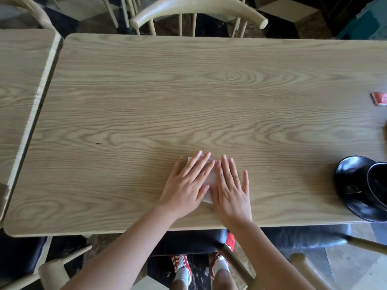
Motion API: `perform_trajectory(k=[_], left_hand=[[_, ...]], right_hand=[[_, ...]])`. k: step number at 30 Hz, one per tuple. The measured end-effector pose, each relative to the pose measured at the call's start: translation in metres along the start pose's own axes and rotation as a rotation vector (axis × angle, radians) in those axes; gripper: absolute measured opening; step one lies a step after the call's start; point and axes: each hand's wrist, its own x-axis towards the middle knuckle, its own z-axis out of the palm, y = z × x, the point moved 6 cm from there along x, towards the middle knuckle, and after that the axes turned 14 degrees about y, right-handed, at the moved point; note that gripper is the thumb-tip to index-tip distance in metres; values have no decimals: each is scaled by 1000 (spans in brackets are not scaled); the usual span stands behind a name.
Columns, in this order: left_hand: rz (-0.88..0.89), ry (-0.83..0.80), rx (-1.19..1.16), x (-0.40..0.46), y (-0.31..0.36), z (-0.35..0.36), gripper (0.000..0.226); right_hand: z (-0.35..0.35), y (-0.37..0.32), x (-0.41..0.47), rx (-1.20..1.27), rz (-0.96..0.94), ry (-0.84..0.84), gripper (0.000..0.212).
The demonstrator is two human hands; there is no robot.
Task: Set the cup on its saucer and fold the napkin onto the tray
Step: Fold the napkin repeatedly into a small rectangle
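A white napkin (211,178) lies flat on the wooden table (167,97) near its front edge, mostly covered by my hands. My left hand (187,185) presses on it palm down with fingers spread. My right hand (231,189) lies flat beside it on the napkin's right part. At the far right, a black cup (377,183) stands on a black saucer (351,181), both cut off by the frame's edge. No tray is in view.
A red sachet (379,99) lies near the table's right edge. A second table (18,91) abuts on the left. Pale wooden chairs (196,11) stand beyond the far side, and chair parts sit close to my legs below the front edge.
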Motion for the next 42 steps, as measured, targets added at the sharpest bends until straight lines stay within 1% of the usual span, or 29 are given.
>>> perform_trajectory(k=[2,3,5,7,9,11,14,15,16,18,20,22,25,28,29,30,31,34,36,37,39,42], left_hand=[[-25,-5,-41,-2,-2,4,54],[-41,3,-58,-3,-1,4,53],[-61,17,-79,-2,0,4,53],[-63,15,-82,-1,0,5,54],[-66,15,-70,-1,0,6,54],[-80,16,-80,-1,2,5,53],[-142,42,-219,-1,5,4,53],[-193,74,-315,0,4,1,54],[-285,102,-431,0,1,-2,55],[-564,154,-668,-3,-6,-10,58],[-833,225,-787,-8,-12,-21,59],[-993,279,-842,-10,-13,-35,54],[-1136,235,-936,-6,-4,-50,41],[-1390,142,-1254,-7,9,-58,39],[-1431,137,-1292,-6,12,-66,38],[-1425,164,-1270,-5,12,-75,36],[-1398,228,-1230,-2,11,-87,30],[-1337,524,-1212,-1,9,-126,3],[-1278,638,-1260,0,12,-149,15],[-1238,667,-1297,1,15,-158,19],[-1138,658,-1352,5,22,-177,24],[-845,560,-1339,11,32,-203,13]], right_hand=[[-2,0,1,18,-8,1,59],[-4,1,0,35,30,19,60],[-11,11,-3,63,207,80,62],[-23,17,-7,49,360,151,59],[-31,15,-8,112,469,189,46],[-32,13,-5,273,636,128,31],[-32,10,4,479,873,83,6],[-36,7,9,547,892,81,4],[-41,3,13,596,871,77,5],[-54,-5,19,650,802,29,9],[-67,-9,23,681,785,-24,10],[-82,-11,27,703,777,-46,11],[-107,-19,32,743,723,-42,9],[-135,-27,36,763,639,-27,10],[-146,-27,38,768,618,-9,9],[-157,-27,39,772,604,21,9],[-167,-26,39,776,597,59,10],[-190,-23,33,806,607,181,18],[-198,-26,28,862,617,215,24],[-200,-28,25,901,624,223,23],[-206,-30,22,967,658,239,22],[-223,-28,19,1031,667,226,29]])
